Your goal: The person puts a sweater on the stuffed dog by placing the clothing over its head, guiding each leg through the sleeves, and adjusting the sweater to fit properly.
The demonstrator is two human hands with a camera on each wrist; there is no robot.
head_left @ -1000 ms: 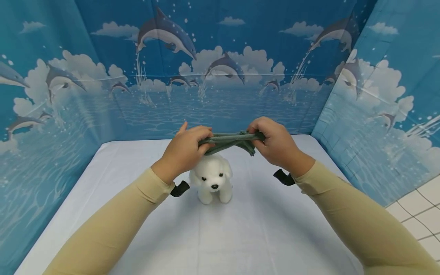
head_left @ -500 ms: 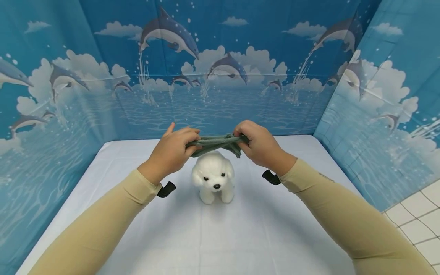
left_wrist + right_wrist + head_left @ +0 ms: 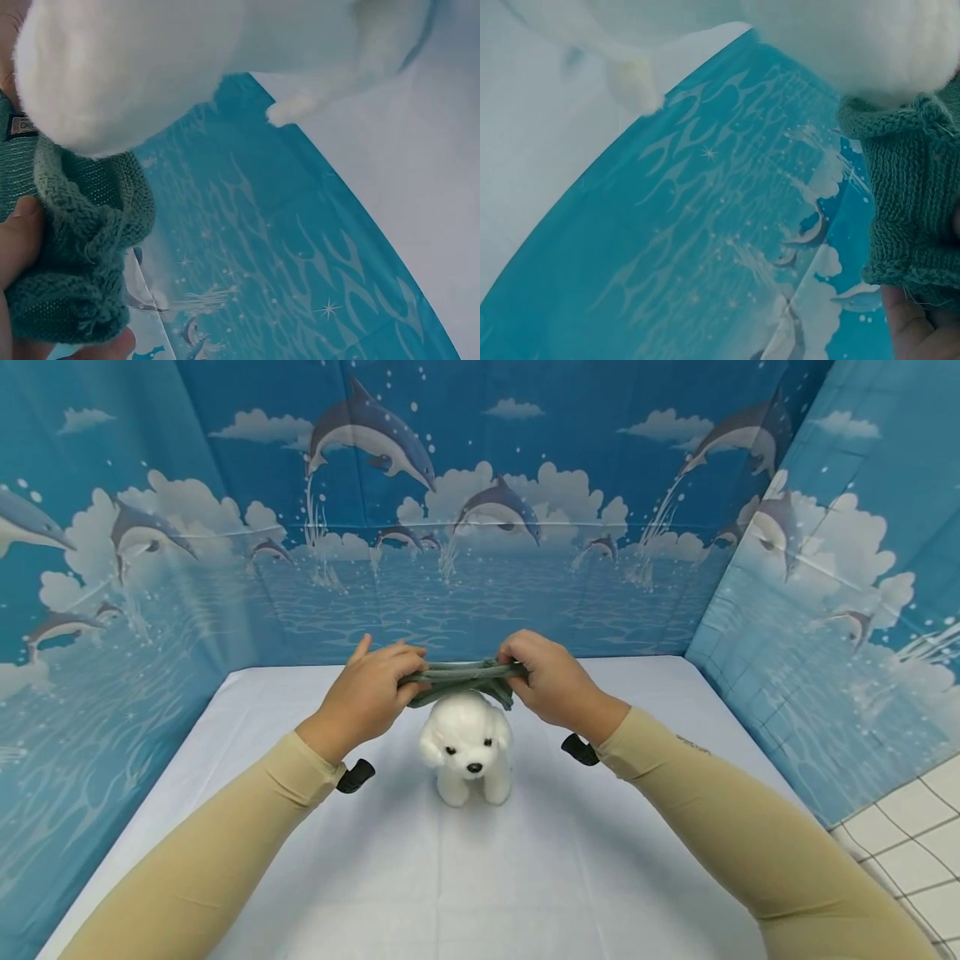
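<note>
The left hand [image 3: 367, 695] curls thumb and fingers round one end of a sage-green, ribbed knit garment [image 3: 465, 672] with thick rolled edges; the right hand [image 3: 553, 683] pinches the other end. The garment stretches level between them, just over the head of a fluffy white plush dog [image 3: 467, 739], a small dark label [image 3: 21, 126] showing inside. Whether knit and fur touch is hard to tell; the wrist views cut off both hands, and the dog's back is hidden from the head view. White cloth [image 3: 510, 877] spreads before and beside the dog, its far edge meeting a blue dolphin-print curtain [image 3: 487, 585] behind the hands.
</note>
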